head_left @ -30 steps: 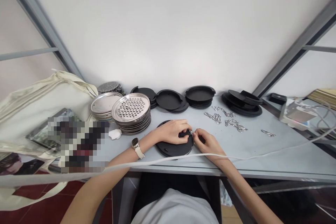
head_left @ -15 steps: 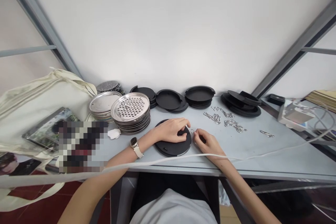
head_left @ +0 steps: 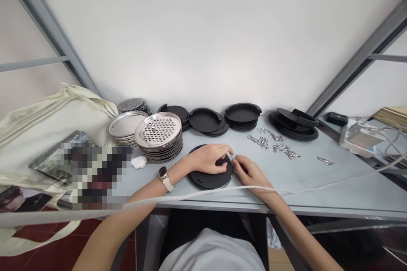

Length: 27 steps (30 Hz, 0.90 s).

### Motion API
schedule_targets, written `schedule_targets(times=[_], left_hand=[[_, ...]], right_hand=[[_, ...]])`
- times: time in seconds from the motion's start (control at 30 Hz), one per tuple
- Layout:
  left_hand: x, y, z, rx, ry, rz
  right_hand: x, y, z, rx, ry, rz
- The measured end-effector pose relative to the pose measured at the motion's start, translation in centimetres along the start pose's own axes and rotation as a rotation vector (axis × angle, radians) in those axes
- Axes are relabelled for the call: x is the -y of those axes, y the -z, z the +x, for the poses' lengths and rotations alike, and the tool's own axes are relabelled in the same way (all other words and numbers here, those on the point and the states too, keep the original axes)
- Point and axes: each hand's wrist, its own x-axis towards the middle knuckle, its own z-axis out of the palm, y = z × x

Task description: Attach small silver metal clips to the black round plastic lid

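A round black disc (head_left: 208, 178) lies flat on the grey table (head_left: 318, 186) in front of me. My left hand (head_left: 208, 157) rests on top of it, fingers curled down on a raised black part near its right rim. My right hand (head_left: 249, 171) sits just right of the disc, thumb and forefinger pinched on a small metal clip (head_left: 231, 159) held against that rim. A watch is on my left wrist.
Stacks of perforated metal discs (head_left: 159, 135) stand at the left. Piles of black discs (head_left: 242, 115) line the wall. Loose metal clips (head_left: 275, 144) lie to the right. A white cable (head_left: 302, 188) runs along the front edge. A cloth bag (head_left: 47, 135) fills the far left.
Half a second ago the clip was held slightly clear of the disc's rim; now my right hand has brought it back against the rim, beside my left fingertips.
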Motion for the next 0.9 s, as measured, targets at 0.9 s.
schedule_targets(times=[0.9], left_hand=[[0.32,-0.48,0.19,0.027,-0.108,0.013]], right_hand=[[-0.27,0.05,0.03,0.018,0.031,-0.048]])
